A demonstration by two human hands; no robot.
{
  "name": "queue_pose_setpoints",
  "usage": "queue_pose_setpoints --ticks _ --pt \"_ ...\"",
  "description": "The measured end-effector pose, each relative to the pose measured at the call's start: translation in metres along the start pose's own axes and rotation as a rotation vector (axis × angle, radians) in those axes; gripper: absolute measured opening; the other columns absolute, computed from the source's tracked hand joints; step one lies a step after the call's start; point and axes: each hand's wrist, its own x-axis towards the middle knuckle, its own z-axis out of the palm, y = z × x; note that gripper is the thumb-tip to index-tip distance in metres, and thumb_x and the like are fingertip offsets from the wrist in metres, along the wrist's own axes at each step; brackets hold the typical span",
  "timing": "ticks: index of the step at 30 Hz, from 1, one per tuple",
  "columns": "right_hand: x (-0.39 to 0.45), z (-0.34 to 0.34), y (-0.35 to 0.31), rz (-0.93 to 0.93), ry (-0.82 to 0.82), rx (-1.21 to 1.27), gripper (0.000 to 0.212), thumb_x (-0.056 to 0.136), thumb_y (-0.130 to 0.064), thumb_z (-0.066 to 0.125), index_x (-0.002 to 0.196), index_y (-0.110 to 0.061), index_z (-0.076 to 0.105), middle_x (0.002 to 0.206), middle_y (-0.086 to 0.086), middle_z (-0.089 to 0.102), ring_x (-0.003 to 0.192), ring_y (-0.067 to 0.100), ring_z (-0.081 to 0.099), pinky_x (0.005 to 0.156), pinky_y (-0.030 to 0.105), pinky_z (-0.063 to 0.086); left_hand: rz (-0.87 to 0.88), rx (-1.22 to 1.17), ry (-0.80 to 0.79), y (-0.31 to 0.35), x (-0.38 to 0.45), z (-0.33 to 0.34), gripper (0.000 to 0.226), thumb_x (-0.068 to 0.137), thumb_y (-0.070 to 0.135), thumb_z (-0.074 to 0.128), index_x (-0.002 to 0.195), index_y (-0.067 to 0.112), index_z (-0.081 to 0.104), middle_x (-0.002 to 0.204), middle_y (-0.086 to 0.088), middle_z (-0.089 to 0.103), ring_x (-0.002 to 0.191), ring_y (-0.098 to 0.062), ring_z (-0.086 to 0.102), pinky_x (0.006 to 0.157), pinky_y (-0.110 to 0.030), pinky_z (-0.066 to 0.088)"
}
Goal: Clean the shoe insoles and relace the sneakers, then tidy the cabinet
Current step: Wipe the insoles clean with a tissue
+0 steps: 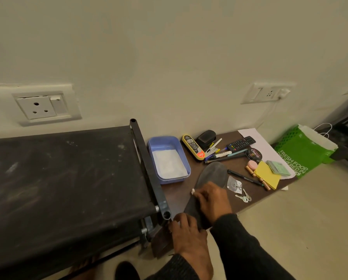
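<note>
On the low brown surface, beside the black rack: insole lies flat, mid-clean. Right hand grip clamped on a small white wipe, rubbing; left hand fingers pin the heel end. No sneakers visible; relacing and cabinet tidy likely pending.
</note>
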Motion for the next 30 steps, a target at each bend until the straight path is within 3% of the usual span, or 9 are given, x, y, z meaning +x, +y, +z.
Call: queue_pose_setpoints --ticks 4,9,11,15,18,22,26,28,30 --pt "0.002 -0.012 0.007 -0.176 -0.152 -0.024 0.027 0.095 -0.034 0.054 0.095 -0.015 0.073 0.098 -0.001 0.064 0.087 0.011 0.060 0.080 0.029 0.055 0.017 0.004 -0.003 -0.003 -0.001 -0.004 0.050 0.103 0.026 0.052 0.151 0.024 0.038 0.156 -0.018 0.020 0.137 -0.045 0.018 0.105 -0.052 0.030" --pt "0.052 -0.007 0.020 0.131 0.093 -0.034 0.008 0.091 -0.018 0.069 0.094 -0.012 0.074 0.100 0.005 0.066 0.092 0.021 0.062 0.089 0.039 0.052 0.046 -0.053 0.028 -0.008 -0.005 -0.003 0.049 0.104 0.028 0.050 0.151 0.025 0.039 0.155 -0.016 0.020 0.138 -0.043 0.018 0.106 -0.050 0.030" --pt "0.039 -0.005 0.012 0.134 0.090 -0.010 0.006 0.091 -0.018 0.069 0.094 -0.014 0.073 0.098 0.000 0.065 0.090 0.016 0.060 0.088 0.033 0.052 0.055 -0.090 0.055 -0.010 -0.007 -0.003 0.046 0.104 0.031 0.049 0.149 0.026 0.043 0.153 -0.014 0.024 0.136 -0.040 0.021 0.106 -0.050 0.030" --pt "-0.018 -0.004 0.000 -0.057 0.024 0.025 0.005 0.092 -0.019 0.068 0.089 -0.017 0.072 0.090 -0.011 0.056 0.079 0.003 0.054 0.073 0.012 0.044 0.059 -0.115 0.077 -0.009 -0.017 -0.003 0.055 0.091 0.045 0.066 0.139 0.021 0.053 0.145 -0.014 0.031 0.130 -0.036 0.025 0.104 -0.050 0.029" --pt "-0.055 -0.004 -0.008 -0.124 -0.029 0.078 0.009 0.091 -0.024 0.065 0.083 -0.022 0.069 0.085 -0.014 0.056 0.076 0.002 0.055 0.067 0.016 0.049 0.064 -0.274 0.166 -0.014 -0.024 -0.003 0.062 0.086 0.053 0.069 0.134 0.019 0.052 0.142 -0.012 0.036 0.129 -0.033 0.029 0.107 -0.049 0.031" --pt "-0.068 -0.015 -0.005 -0.181 -0.117 0.081 0.012 0.089 -0.011 0.065 0.083 -0.021 0.067 0.084 -0.014 0.055 0.075 0.005 0.055 0.065 0.022 0.051 0.045 -0.352 0.263 -0.014 -0.022 -0.002 0.067 0.088 0.042 0.070 0.141 0.015 0.040 0.143 -0.010 0.035 0.131 -0.031 0.033 0.108 -0.046 0.034" --pt "-0.050 -0.024 0.003 -0.231 -0.239 0.003 0.015 0.089 -0.013 0.064 0.081 -0.025 0.066 0.083 -0.021 0.050 0.073 -0.004 0.052 0.065 0.009 0.042 0.042 -0.334 0.258 -0.007 -0.010 -0.005 0.060 0.094 0.036 0.066 0.142 0.014 0.039 0.142 -0.010 0.043 0.130 -0.029 0.040 0.107 -0.044 0.035" --pt "-0.036 -0.028 0.014 -0.226 -0.214 -0.024 0.009 0.093 -0.021 0.063 0.089 -0.025 0.070 0.089 -0.019 0.052 0.078 -0.008 0.050 0.072 0.007 0.041 0.037 -0.263 0.271 -0.006 -0.006 -0.008 0.047 0.099 0.025 0.058 0.142 0.012 0.043 0.140 -0.012 0.049 0.126 -0.031 0.044 0.103 -0.044 0.037" --pt "-0.017 -0.037 0.035 -0.092 -0.106 -0.047 0.010 0.095 -0.028 0.063 0.096 -0.024 0.071 0.096 -0.013 0.056 0.085 -0.002 0.053 0.082 0.017 0.047 0.037 -0.154 0.275 -0.004 -0.005 -0.009 0.035 0.099 0.014 0.053 0.134 0.011 0.052 0.134 -0.014 0.054 0.123 -0.033 0.044 0.099 -0.045 0.040"
